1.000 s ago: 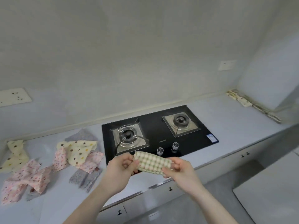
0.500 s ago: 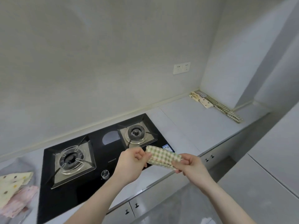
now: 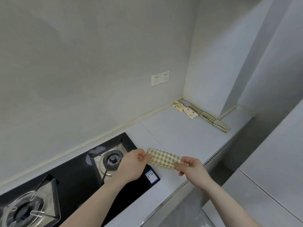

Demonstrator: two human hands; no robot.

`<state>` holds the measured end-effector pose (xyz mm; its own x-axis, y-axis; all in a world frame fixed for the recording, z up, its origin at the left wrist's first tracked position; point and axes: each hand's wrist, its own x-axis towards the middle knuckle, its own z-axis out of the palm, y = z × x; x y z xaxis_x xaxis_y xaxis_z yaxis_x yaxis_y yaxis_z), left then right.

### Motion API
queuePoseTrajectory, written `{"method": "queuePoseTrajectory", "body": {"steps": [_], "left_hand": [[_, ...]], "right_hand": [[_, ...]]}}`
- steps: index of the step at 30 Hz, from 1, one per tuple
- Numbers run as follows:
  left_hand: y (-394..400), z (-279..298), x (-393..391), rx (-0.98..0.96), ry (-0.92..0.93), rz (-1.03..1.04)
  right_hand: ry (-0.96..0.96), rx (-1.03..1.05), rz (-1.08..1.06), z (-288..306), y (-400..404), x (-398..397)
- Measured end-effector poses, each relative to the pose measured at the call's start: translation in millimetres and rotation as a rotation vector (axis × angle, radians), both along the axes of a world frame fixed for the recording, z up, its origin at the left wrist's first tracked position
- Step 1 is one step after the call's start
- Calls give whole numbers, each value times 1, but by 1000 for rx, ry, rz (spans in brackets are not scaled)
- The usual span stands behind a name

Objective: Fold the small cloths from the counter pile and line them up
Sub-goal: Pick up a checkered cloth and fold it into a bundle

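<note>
The view has swung right: the loose pile is gone from sight and the stove (image 3: 68, 182) now sits at the left. The left hand (image 3: 131, 166) pinches one end of the folded checked cloth (image 3: 164, 158), the right hand (image 3: 191, 167) the other, above the counter (image 3: 177, 133). Far right, the row of folded cloths (image 3: 203, 114) has come closer, so I'd guess this one joins it next.

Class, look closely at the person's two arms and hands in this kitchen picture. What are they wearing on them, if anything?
Nothing that shows. The left hand and right hand are bare, with no gloves, and no rings, watch or bracelets can be seen. Both forearms are uncovered right down to the picture's bottom edge, so no sleeves are visible.
</note>
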<state>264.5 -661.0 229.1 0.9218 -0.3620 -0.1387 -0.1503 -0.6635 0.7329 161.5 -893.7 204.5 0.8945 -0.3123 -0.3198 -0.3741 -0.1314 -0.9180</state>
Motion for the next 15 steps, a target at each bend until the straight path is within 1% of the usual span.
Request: {"method": "queuePoseTrajectory", "body": {"steps": [4,6,8,12,15], "left_hand": [[-30,-4,34,24,51,-21],[-41,-7,46,17,93,-33],[-51,-10,62,41,93,-47],[-76,-19,93,91,106,-52],[-102,-27,114,108,131,-52]], "right_hand": [[44,45,-137,-15,-34,27],[72,110,-231,-23,-53,39],[87,196,-316,-30,-75,56],[144,302,-457,-48,-129,92],[220,336,-541,-67,-175,120]]}}
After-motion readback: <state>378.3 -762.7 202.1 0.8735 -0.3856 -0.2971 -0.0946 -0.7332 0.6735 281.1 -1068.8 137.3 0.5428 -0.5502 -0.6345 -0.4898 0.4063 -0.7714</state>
